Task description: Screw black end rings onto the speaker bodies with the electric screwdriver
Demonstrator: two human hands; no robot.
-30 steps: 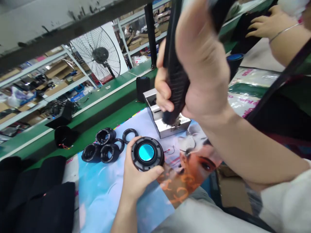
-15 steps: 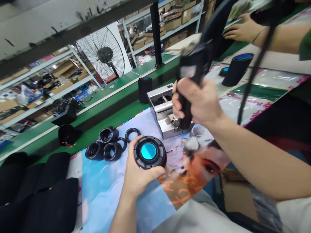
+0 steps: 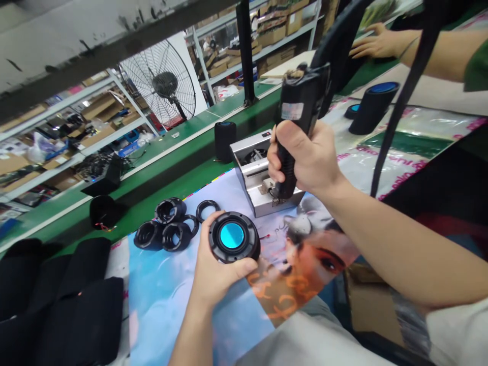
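Note:
My left hand (image 3: 214,272) is wrapped round a round black speaker part with a cyan centre (image 3: 233,237), holding it just above the printed poster sheet (image 3: 160,300). My right hand (image 3: 307,157) grips a black electric screwdriver (image 3: 295,122) upright, its tip down at the silver metal box (image 3: 254,173) behind the speaker part. A black cable (image 3: 404,91) runs up from the tool.
Several black ring parts (image 3: 168,229) lie left of the speaker. Black fabric covers (image 3: 61,300) fill the near left. A black cylinder speaker (image 3: 224,140) stands on the green conveyor (image 3: 163,173). Another person's hand (image 3: 375,44) and two more cylinders (image 3: 371,107) are at the far right. A fan (image 3: 162,81) stands behind.
My right hand has moved away from the camera and lowered the screwdriver to the silver box, then steadied it upright. My left hand and the speaker part have stayed nearly still.

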